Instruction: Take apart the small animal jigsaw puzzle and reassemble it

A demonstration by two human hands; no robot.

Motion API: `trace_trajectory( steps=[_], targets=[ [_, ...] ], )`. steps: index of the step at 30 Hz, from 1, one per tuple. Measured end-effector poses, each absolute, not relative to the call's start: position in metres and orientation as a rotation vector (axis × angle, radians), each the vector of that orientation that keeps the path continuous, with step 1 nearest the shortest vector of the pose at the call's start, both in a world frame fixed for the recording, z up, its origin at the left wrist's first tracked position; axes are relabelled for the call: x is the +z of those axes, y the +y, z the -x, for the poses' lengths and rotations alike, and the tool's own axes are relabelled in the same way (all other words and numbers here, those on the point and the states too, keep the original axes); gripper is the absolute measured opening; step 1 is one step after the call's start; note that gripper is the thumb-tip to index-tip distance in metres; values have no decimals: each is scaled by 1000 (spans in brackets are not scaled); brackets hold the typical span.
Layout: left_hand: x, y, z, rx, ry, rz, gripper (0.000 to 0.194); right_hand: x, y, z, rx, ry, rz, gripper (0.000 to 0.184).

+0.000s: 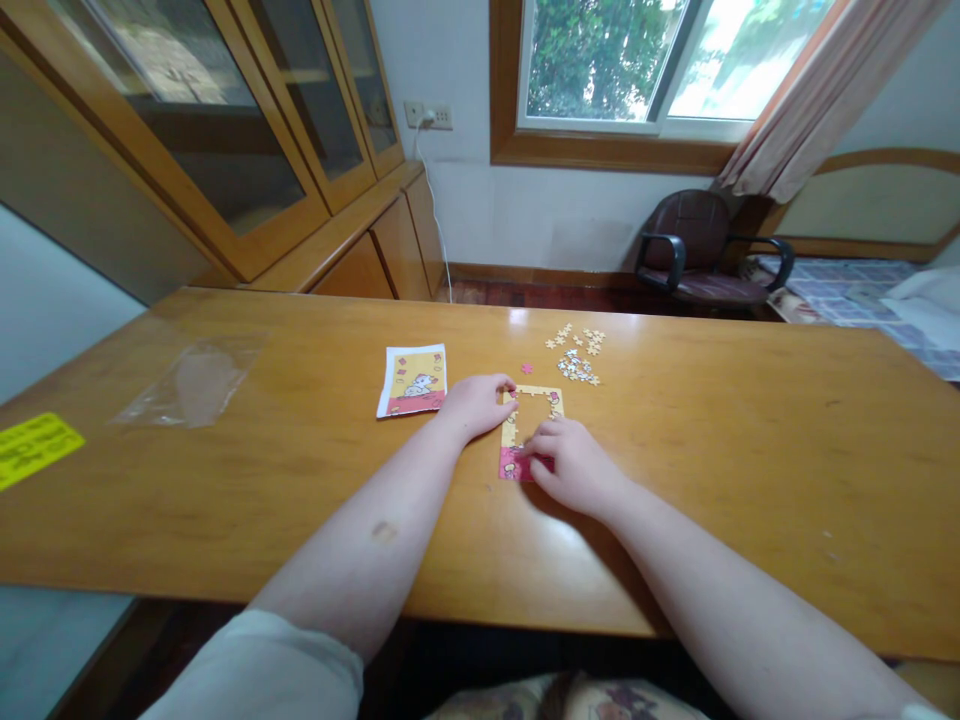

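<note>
A small jigsaw puzzle (508,432) lies partly assembled on the table, its yellow border and pink lower part joined around an open middle. My left hand (477,405) rests at its upper left edge, fingers apart and touching the border. Over the pink lower part is my right hand (574,462), with thumb and forefinger bent close together. Anything between those fingertips is too small to make out. A single pink puzzle piece (527,369) sits just above the puzzle. Left of my left hand lies a picture sheet (415,380) with a white animal on yellow and pink.
Loose puzzle pieces (576,366) lie in a pile beyond the puzzle, with tan ones spread behind. A clear plastic bag (196,382) and a yellow label (37,447) are on the left of the wooden table (750,480). An office chair (694,250) stands beyond.
</note>
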State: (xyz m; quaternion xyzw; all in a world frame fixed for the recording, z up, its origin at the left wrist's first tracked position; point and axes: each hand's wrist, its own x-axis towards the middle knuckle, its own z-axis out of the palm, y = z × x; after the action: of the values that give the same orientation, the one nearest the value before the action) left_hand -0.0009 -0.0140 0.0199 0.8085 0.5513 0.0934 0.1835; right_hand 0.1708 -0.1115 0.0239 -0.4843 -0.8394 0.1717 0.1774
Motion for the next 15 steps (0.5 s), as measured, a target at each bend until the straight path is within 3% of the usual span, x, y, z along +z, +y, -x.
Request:
trace_trajectory(
  steps=[8, 12, 15],
  targets=[
    [21, -14, 1, 277, 1551, -2283, 35, 33, -111, -178, 331, -2466, 1597, 26],
    [21, -13, 1, 280, 1560, -2278, 34, 20, -110, -186, 154, -2392, 1873, 66],
    [20, -13, 1, 281, 1583, -2260, 34, 7, -106, -188, 220, -2402, 1979, 75]
  ],
)
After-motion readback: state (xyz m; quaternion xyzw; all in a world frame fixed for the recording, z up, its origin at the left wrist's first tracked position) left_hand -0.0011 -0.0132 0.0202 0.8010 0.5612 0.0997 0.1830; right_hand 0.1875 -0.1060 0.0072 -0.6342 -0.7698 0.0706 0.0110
